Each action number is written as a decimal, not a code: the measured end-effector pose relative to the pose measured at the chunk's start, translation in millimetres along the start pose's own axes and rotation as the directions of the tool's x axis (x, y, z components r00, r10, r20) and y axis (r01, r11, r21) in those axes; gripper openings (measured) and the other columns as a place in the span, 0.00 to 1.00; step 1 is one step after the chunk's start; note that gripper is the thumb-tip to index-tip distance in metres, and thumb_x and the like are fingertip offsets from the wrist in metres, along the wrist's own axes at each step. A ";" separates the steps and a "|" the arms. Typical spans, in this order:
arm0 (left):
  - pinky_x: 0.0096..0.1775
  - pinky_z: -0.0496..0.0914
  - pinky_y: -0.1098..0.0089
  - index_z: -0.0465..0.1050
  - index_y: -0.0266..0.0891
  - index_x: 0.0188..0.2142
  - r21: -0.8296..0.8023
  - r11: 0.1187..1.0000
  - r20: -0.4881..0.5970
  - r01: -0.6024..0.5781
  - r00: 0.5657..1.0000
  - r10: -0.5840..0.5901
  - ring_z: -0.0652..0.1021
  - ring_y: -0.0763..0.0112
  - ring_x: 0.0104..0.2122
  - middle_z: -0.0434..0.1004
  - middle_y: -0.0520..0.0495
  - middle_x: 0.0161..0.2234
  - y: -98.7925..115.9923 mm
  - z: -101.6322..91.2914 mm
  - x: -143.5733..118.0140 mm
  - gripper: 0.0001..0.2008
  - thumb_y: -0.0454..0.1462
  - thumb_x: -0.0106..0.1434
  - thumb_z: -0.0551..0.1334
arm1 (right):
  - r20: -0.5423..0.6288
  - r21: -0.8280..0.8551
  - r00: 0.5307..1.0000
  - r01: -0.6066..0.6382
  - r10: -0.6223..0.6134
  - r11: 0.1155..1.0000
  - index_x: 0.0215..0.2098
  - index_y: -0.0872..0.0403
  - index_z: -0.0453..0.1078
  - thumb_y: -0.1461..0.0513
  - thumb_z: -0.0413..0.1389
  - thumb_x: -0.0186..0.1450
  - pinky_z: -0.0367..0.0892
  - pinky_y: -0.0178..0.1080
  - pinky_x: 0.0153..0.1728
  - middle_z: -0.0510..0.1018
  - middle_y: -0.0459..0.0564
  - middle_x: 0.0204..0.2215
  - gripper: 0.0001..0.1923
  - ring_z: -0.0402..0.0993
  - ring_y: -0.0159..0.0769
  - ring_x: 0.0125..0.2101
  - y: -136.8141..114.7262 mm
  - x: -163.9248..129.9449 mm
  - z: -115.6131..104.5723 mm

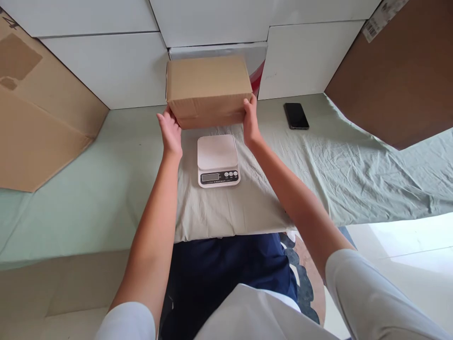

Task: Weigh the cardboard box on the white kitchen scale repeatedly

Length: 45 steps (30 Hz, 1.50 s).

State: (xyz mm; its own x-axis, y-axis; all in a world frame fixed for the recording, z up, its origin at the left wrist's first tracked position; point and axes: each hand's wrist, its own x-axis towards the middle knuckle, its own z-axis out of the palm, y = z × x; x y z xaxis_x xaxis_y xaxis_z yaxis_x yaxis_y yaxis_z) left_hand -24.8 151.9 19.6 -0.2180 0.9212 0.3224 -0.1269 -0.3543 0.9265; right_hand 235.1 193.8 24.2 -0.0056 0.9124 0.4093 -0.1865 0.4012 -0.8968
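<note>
In the head view, the left hand and the right hand press flat against opposite ends of a closed cardboard box, holding it between them at the far side of the table. Just nearer the person, a white kitchen scale sits on the green sheet, between the two forearms, and a black phone lies well to the right.

Both hands, left hand and right hand, clasp a cardboard box behind a scale.
</note>
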 end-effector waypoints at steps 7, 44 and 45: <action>0.80 0.59 0.51 0.72 0.55 0.73 -0.018 0.992 -0.063 0.121 0.991 -0.122 0.63 0.53 0.83 0.65 0.42 0.81 -39.5 -9.7 7.4 0.58 0.83 0.61 0.40 | -0.061 0.077 0.990 -0.119 0.123 0.990 0.65 0.40 0.60 0.24 0.54 0.61 0.55 0.61 0.86 0.71 0.48 0.75 0.46 0.62 0.50 0.81 53.8 9.3 2.2; 0.84 0.36 0.48 0.72 0.52 0.76 0.055 0.993 -0.026 0.102 0.995 -0.100 0.35 0.58 0.87 0.51 0.52 0.87 -58.3 -45.3 22.9 0.54 0.76 0.71 0.33 | -0.210 0.057 0.966 -0.144 0.153 0.988 0.74 0.40 0.57 0.23 0.47 0.62 0.44 0.67 0.86 0.57 0.49 0.83 0.52 0.42 0.48 0.88 58.9 22.7 -36.4; 0.84 0.36 0.48 0.72 0.52 0.75 0.044 0.993 -0.027 0.109 0.994 -0.108 0.36 0.58 0.87 0.51 0.52 0.86 -57.9 -45.2 23.2 0.54 0.76 0.72 0.34 | -0.209 0.058 0.967 -0.140 0.149 0.988 0.75 0.41 0.58 0.23 0.47 0.62 0.44 0.66 0.86 0.57 0.49 0.83 0.54 0.42 0.48 0.88 59.1 24.1 -39.8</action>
State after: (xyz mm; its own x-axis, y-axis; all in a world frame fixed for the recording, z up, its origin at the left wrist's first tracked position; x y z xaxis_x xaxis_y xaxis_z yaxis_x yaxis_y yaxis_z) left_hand -66.3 186.5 -35.3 -0.2291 0.9492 0.2154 -0.1072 -0.2446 0.9637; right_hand 263.0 242.7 -25.6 0.1719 0.9586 0.2270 -0.2403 0.2643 -0.9340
